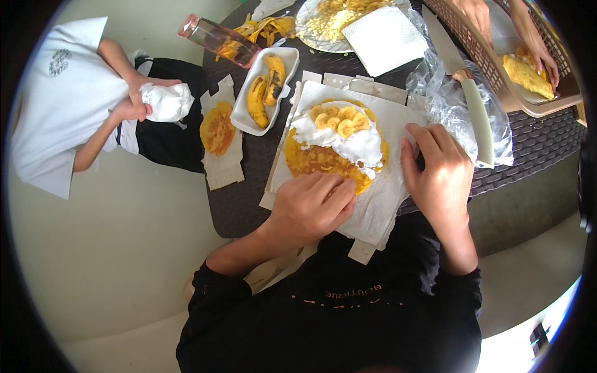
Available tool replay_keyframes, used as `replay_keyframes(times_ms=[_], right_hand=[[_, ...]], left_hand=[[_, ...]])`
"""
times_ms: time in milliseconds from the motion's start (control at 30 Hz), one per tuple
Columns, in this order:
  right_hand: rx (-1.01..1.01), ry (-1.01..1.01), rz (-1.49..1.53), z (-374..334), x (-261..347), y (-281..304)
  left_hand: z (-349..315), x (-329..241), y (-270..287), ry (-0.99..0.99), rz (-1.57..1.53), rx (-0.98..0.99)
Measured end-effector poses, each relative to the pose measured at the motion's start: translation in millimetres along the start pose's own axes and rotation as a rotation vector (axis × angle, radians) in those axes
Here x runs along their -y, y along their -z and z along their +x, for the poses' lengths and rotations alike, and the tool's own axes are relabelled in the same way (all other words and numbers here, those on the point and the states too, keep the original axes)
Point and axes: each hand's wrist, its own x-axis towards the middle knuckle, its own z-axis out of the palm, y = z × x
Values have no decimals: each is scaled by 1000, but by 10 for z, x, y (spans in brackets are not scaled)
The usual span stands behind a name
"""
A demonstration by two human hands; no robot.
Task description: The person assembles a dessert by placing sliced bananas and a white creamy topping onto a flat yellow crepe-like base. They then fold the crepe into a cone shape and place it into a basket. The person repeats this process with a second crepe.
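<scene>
A round golden-brown pancake [320, 163] lies on a white paper towel [373, 217] in front of me. White cream [364, 149] covers its upper part, topped with several banana slices [345, 121]. At the pancake's near edge, my left hand [311, 202] has its fingers closed in a pinch on the rim; the fingertips are partly hidden. My right hand [440, 165] rests on the towel to the right of the pancake, thumb and fingers bent but apart, with nothing seen in it.
A foam tray [237, 115] with two bananas, a pink-tinted bottle [221, 40] and a smaller pancake [217, 127] are leftward. A large knife [472, 105] lies on plastic at right. One person holds a white bag [166, 101]; another's hands reach into a brown basket [541, 113].
</scene>
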Motion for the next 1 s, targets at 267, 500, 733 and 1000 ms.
replay_keyframes(times_ms=[267,500,733,1000], right_hand=[[7,-13,13,1,5,-1],[9,-18,7,6,5,0],[14,-23,0,10,13,1],[28,-37,10,14,11,20]], left_hand=[[1,5,11,-4,-11,37],[-4,19,8,-13,-33,40],[-6,40,22,-16,-68,56],[-3,72,45,-38,-85,88]])
